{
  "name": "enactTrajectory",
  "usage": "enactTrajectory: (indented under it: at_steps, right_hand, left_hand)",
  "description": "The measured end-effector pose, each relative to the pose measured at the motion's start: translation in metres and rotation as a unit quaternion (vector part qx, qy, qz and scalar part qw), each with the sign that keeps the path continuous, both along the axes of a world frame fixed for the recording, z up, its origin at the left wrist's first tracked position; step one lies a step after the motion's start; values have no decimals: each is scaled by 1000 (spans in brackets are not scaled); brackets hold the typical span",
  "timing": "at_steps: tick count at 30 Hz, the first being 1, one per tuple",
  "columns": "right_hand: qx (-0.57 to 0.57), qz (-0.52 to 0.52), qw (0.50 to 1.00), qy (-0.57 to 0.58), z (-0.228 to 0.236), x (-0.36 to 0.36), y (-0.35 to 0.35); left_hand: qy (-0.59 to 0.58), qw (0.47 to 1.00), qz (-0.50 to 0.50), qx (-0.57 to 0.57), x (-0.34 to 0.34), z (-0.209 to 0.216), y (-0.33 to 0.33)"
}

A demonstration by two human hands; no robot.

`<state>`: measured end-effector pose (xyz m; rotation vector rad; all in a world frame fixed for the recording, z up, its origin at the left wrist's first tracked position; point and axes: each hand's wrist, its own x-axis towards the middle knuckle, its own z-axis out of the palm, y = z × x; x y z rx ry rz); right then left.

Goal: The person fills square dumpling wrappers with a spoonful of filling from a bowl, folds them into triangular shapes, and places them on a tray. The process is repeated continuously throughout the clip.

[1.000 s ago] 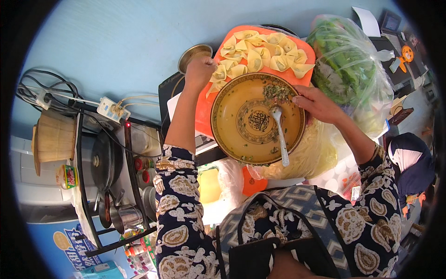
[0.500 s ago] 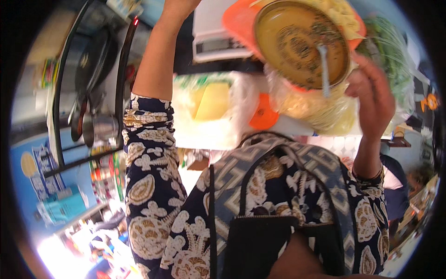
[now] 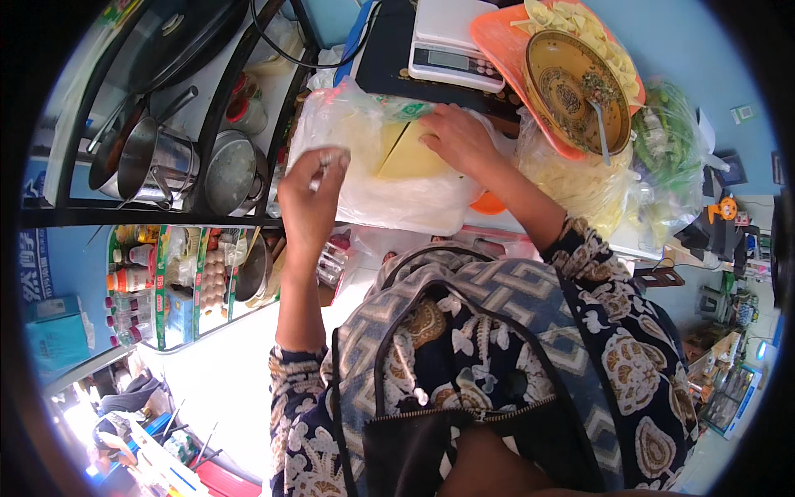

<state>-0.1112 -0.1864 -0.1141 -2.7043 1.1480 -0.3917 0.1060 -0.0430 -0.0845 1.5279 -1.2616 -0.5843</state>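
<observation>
A stack of pale yellow dough wrappers (image 3: pixel 399 156), with a diagonal cut across it, lies on a white plastic bag (image 3: pixel 364 195) in front of me. My right hand (image 3: pixel 464 142) is at the stack's right side, its bent fingers on the wrappers' edge; the thumb is mostly hidden. Above the bag's left part is my left hand (image 3: pixel 313 195), fingers drawn together and slightly blurred. Whether something small is in them is not visible. To the right, a brown bowl (image 3: pixel 551 62) with chopped filling and a spoon (image 3: pixel 599 132) rests on an orange tray (image 3: pixel 497 37) of folded dumplings (image 3: pixel 580 23).
A white kitchen scale (image 3: pixel 451 62) stands behind the wrappers. Bags of yellow food (image 3: pixel 571 178) and green vegetables (image 3: pixel 667 141) lie at the right. A black-framed shelf with steel pots (image 3: pixel 153 161) rises close by my left arm.
My right hand has left the bowl's side and come to the wrappers. My left hand has drawn back from the far edge to above the bag. The view has shifted.
</observation>
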Motion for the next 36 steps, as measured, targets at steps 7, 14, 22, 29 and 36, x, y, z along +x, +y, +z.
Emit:
enactTrajectory:
  at_steps: [7, 14, 22, 29, 36]
  right_hand:
    - [-26, -39, 993, -112, -17, -5, 7]
    - [-162, -47, 985, -21, -35, 1, 7]
    - [-156, 20, 952, -262, 14, -2, 33]
    - [-27, 77, 955, -286, 106, -65, 44]
    - [415, 116, 784, -446, 122, -99, 14]
  left_hand:
    - [153, 987, 24, -31, -10, -20, 36]
    - [65, 994, -31, -86, -7, -43, 8]
    - [84, 986, -123, -70, -41, -21, -40]
    - [363, 904, -224, 23, -101, -9, -52]
    - [418, 888, -193, 16, -142, 24, -56]
